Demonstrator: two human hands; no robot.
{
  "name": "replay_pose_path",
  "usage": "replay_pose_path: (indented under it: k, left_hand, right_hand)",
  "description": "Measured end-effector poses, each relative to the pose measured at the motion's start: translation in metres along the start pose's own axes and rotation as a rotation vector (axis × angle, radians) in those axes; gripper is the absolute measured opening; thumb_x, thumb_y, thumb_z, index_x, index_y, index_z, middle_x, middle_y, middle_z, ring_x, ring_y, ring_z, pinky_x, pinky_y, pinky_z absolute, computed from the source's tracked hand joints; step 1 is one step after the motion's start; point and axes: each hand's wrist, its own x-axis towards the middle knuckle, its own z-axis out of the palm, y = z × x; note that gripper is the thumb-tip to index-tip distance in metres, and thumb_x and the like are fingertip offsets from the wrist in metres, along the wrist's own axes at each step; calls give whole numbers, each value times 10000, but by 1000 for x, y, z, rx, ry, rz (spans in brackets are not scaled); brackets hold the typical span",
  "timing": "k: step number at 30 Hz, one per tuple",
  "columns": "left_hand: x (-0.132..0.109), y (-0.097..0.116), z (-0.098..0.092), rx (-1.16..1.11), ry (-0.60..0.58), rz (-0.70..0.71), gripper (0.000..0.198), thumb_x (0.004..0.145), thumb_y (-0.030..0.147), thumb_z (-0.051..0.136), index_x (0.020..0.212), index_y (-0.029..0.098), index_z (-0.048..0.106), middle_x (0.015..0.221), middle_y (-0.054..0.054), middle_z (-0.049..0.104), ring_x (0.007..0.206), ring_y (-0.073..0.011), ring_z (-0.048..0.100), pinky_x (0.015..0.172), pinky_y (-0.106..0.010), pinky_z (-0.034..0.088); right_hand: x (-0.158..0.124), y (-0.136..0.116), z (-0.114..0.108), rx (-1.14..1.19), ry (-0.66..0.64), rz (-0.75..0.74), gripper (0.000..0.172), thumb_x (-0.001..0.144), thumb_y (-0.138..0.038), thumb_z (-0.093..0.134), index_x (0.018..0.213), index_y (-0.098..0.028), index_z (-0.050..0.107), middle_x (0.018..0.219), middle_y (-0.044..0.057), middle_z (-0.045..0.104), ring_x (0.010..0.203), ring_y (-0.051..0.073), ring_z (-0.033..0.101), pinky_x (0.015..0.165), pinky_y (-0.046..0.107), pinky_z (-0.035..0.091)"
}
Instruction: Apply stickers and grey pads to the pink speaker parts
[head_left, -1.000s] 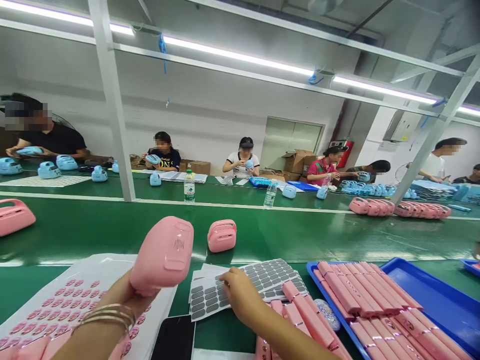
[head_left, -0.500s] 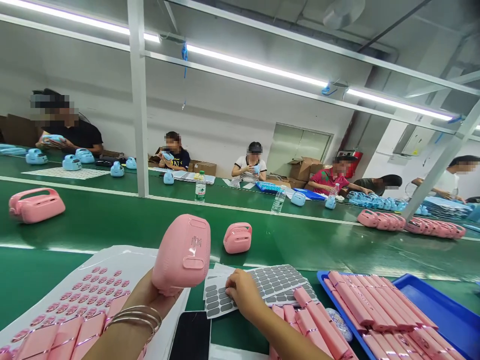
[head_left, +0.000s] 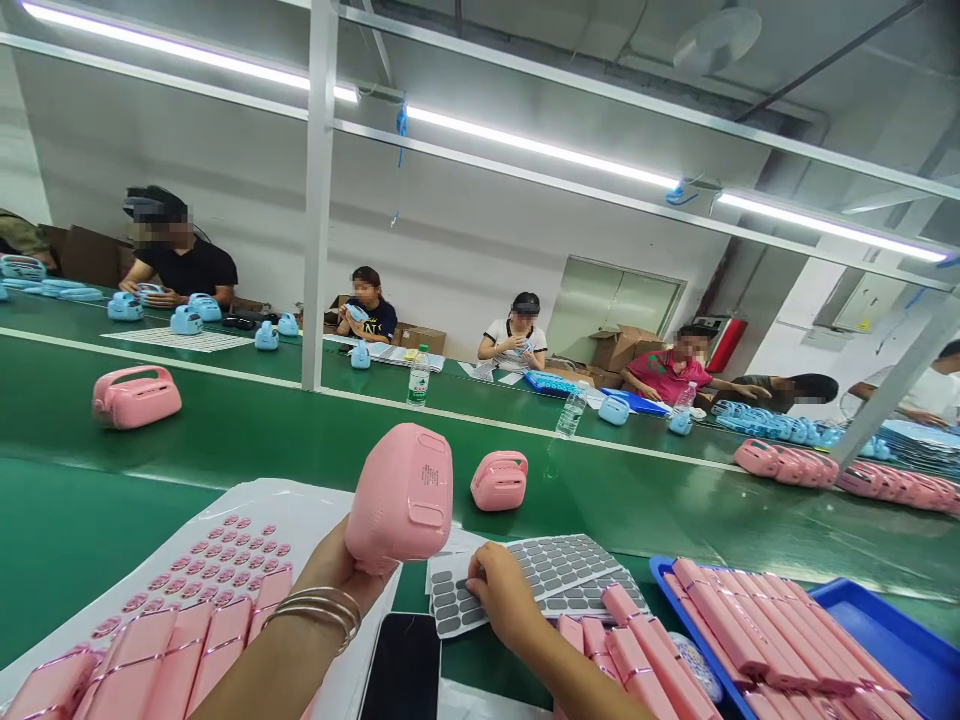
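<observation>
the left hand (head_left: 335,568) holds a pink handled device (head_left: 400,498) up in the air above the green surface (head_left: 97,500), its back with a small grille facing the camera. the left fingers (head_left: 365,572) curl under the device, gripping it, though the device hides most of them. the right hand (head_left: 504,595) lies on a sheet of grey pads (head_left: 559,568), its fingers (head_left: 480,590) bent down onto the sheet; whether they pinch a pad i cannot tell. loose pink bars (head_left: 637,640) lie just right of that hand, and more fill a blue tray (head_left: 885,625). a black smartphone (head_left: 401,665) lies between the hands, below a white-backed sheet of pink stickers (head_left: 202,560). a second pink device (head_left: 499,480) sits just beyond the grey sheet. across the line, co-workers (head_left: 517,335) handle pale blue devices.
</observation>
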Motion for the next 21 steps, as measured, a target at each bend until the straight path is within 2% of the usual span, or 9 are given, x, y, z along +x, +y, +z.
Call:
replay_pose_path:
  k: [3,6,8,13,19,21]
  left_hand:
    - [1,2,1,30,16,-26,348,662,-63,507,490,172,317,348,79,292,293,-25,228,245,-108,232]
    - [-1,3,4,45,13,-30,351,663,-56,516,494,172,309,349,79,293,297,-22,218,251,-103,221]
    - [-2,3,5,55,11,-30,370,666,-50,522,485,173,290,340,77,285,295,-23,218,252,-106,221]
    - [-5,3,8,87,-7,-23,420,683,-44,508,441,175,244,308,63,289,277,-25,231,254,-113,238]
    - [-13,2,9,101,-65,0,420,671,-69,499,391,154,279,284,43,335,265,-14,285,275,-89,242]
    - [-14,2,10,102,-71,-3,418,669,-67,503,389,151,282,298,36,367,262,-7,281,273,-87,240]
  right_hand:
    - [0,-2,-1,41,19,19,149,689,-32,561,650,-174,583,758,24,607,792,186,545,703,262,362]
    - [2,-4,-4,125,24,36,168,744,-68,508,822,-184,601,693,-9,603,672,156,548,612,236,378]
    - [5,-6,-6,176,30,50,220,731,-62,514,897,-172,609,698,-7,620,654,147,559,602,226,394]
    - [8,-18,-2,239,43,40,137,699,-85,568,706,-162,681,738,32,669,728,175,594,695,256,416]
    - [11,-23,3,280,49,39,155,721,-116,558,758,-169,700,688,18,668,695,184,608,645,256,436]
    - [11,-21,3,257,66,35,137,725,-122,562,711,-176,687,758,27,661,744,187,604,675,260,434]
